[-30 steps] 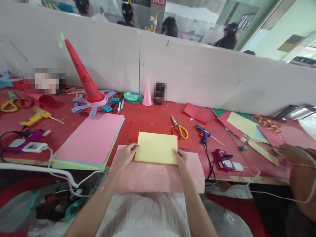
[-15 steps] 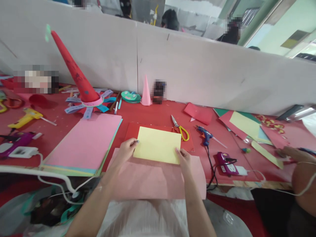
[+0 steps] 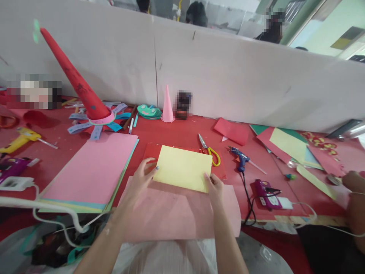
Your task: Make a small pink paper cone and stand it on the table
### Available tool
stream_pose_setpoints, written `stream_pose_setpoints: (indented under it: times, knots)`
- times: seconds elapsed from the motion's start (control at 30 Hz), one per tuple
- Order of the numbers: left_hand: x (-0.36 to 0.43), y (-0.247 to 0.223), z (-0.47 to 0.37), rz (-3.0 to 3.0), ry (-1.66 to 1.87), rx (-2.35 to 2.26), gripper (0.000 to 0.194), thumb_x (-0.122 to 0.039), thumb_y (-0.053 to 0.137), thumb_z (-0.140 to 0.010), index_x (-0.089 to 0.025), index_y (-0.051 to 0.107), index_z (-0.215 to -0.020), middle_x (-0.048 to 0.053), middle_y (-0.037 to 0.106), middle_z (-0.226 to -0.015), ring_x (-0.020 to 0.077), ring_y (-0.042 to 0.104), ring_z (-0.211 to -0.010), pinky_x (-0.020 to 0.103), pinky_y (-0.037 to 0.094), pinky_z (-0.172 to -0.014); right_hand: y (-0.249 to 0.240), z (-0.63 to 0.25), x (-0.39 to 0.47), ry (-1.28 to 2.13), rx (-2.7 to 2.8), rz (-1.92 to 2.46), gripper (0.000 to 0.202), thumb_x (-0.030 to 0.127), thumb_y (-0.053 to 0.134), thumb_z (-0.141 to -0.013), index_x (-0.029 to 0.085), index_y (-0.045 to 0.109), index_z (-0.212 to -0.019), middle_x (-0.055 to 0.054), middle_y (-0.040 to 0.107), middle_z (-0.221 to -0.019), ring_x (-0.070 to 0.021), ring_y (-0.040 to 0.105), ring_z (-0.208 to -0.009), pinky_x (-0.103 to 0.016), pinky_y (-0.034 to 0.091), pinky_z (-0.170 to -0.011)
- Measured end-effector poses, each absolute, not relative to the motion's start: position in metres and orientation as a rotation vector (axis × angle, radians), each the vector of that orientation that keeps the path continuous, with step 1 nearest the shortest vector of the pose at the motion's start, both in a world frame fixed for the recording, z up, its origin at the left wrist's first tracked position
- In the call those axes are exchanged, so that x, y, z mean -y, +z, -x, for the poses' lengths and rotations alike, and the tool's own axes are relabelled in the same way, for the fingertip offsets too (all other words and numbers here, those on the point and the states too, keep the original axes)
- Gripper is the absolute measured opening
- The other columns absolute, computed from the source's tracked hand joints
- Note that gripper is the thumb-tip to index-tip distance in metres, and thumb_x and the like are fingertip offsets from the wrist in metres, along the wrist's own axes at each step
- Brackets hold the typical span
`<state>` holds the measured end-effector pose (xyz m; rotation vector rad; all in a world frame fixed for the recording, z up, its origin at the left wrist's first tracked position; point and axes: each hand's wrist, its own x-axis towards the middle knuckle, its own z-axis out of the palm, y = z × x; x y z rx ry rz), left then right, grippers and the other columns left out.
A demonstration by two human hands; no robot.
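A pale yellow sheet [image 3: 184,168] is held above a large pink sheet [image 3: 176,217] and a red sheet [image 3: 151,151] on the red table. My right hand [image 3: 215,186] pinches the yellow sheet at its lower right corner. At the sheet's left edge, my left hand [image 3: 145,174] has its fingers apart, the thumb at the edge. Scissors with yellow handles [image 3: 214,156] lie just behind the sheet's right corner.
Stacked coloured paper [image 3: 94,167] lies left, below a tall red cone [image 3: 76,82]. A small pink cone [image 3: 167,106] stands by the white partition [image 3: 228,76]. A blue glue gun [image 3: 241,158] and purple device [image 3: 265,194] sit right, near another person's hand [image 3: 353,182].
My left hand has loosened, its fingers now spread beside the yellow sheet's edge. My right hand still grips the sheet. The camera view has shifted slightly, and the other person's hand has moved.
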<state>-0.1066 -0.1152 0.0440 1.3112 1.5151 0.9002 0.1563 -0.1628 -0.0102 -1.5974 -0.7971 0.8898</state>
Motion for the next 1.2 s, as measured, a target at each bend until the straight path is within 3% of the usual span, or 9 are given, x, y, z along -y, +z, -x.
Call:
stream_pose_setpoints:
  times: [0.13, 0.2, 0.27, 0.4, 0.63, 0.83, 0.93, 1.1, 1.2]
  knots:
    - [0.11, 0.047, 0.104, -1.362, 0.88, -1.508, 0.031, -0.051, 0.059, -0.072, -0.02, 0.062, -0.076, 0.006, 0.068, -0.109, 0.0228, 0.065, -0.092, 0.03, 0.052, -0.075, -0.007, -0.154, 0.157, 0.791, 0.815, 1.636, 0.046, 0.06, 0.064, -0.066, 0.015, 0.063, -0.07, 0.003, 0.053, -0.047, -0.0107, 0.048, -0.045, -0.021, 0.037, -0.044]
    - [0.108, 0.046, 0.103, -1.366, 0.919, -1.489, 0.031, -0.051, 0.059, -0.071, -0.02, 0.06, -0.071, 0.006, 0.068, -0.108, 0.0228, 0.065, -0.091, 0.032, 0.052, -0.078, -0.004, -0.151, 0.153, 0.784, 0.77, 1.552, 0.051, 0.057, 0.065, -0.066, 0.015, 0.065, -0.095, -0.002, 0.066, -0.064, -0.0162, 0.061, -0.058, -0.025, 0.047, -0.053]
    - [0.107, 0.045, 0.102, -1.374, 0.983, -1.47, 0.03, -0.05, 0.06, -0.071, -0.02, 0.058, -0.07, 0.007, 0.067, -0.109, 0.0231, 0.064, -0.095, 0.032, 0.052, -0.082, 0.0, -0.149, 0.15, 0.767, 0.752, 1.429, 0.064, 0.051, 0.068, -0.067, 0.017, 0.055, -0.118, -0.009, 0.071, -0.091, -0.0215, 0.067, -0.081, -0.032, 0.053, -0.068]
    - [0.108, 0.041, 0.099, -1.39, 1.044, -1.411, 0.029, -0.049, 0.059, -0.074, -0.02, 0.056, -0.071, 0.008, 0.065, -0.114, 0.0219, 0.062, -0.101, 0.032, 0.05, -0.087, 0.002, -0.148, 0.149, 0.71, 0.814, 1.356, 0.059, 0.045, 0.067, -0.07, 0.017, 0.054, -0.121, -0.014, 0.062, -0.121, -0.0245, 0.061, -0.107, -0.04, 0.05, -0.088]
    - [0.109, 0.018, 0.1, -1.573, 1.068, -1.377, 0.034, -0.053, 0.056, -0.076, -0.02, 0.059, -0.068, 0.01, 0.058, -0.125, 0.0237, 0.057, -0.113, 0.036, 0.05, -0.087, -0.004, -0.152, 0.159, 0.655, 0.923, 1.482, 0.034, 0.042, 0.063, -0.075, 0.019, 0.07, -0.098, -0.01, 0.064, -0.111, -0.0224, 0.059, -0.101, -0.037, 0.047, -0.088]
    - [0.118, 0.02, 0.109, -1.568, 1.002, -1.618, 0.029, -0.049, 0.059, -0.073, -0.021, 0.062, -0.07, 0.005, 0.068, -0.096, 0.0155, 0.063, -0.071, 0.026, 0.05, -0.063, 0.005, -0.154, 0.162, 0.531, 1.052, 1.604, 0.027, 0.045, 0.068, -0.067, 0.021, 0.074, -0.08, -0.005, 0.065, -0.079, -0.0169, 0.055, -0.072, -0.028, 0.045, -0.061]
    - [0.123, 0.029, 0.109, -1.413, 0.924, -1.588, 0.028, -0.048, 0.061, -0.071, -0.021, 0.064, -0.078, 0.003, 0.07, -0.081, 0.0171, 0.064, -0.069, 0.027, 0.051, -0.067, 0.007, -0.151, 0.166, 0.612, 1.013, 1.587, 0.03, 0.045, 0.068, -0.067, 0.019, 0.074, -0.08, -0.004, 0.065, -0.073, -0.0144, 0.054, -0.062, -0.026, 0.043, -0.054]
    - [0.128, 0.037, 0.107, -1.219, 0.984, -1.53, 0.039, -0.057, 0.067, -0.058, -0.021, 0.064, -0.073, 0.005, 0.072, -0.081, 0.0245, 0.066, -0.083, 0.034, 0.052, -0.077, 0.014, -0.146, 0.176, 0.756, 0.919, 1.618, 0.027, 0.042, 0.065, -0.071, 0.016, 0.072, -0.078, -0.002, 0.065, -0.061, -0.0111, 0.051, -0.046, -0.025, 0.042, -0.045]
    - [0.129, 0.037, 0.108, -1.245, 0.996, -1.498, 0.038, -0.057, 0.065, -0.063, -0.021, 0.065, -0.076, 0.005, 0.072, -0.082, 0.024, 0.066, -0.084, 0.033, 0.052, -0.077, 0.021, -0.146, 0.182, 0.833, 0.889, 1.57, 0.023, 0.039, 0.064, -0.072, 0.017, 0.071, -0.074, -0.004, 0.068, -0.066, -0.0144, 0.06, -0.055, -0.025, 0.047, -0.048]
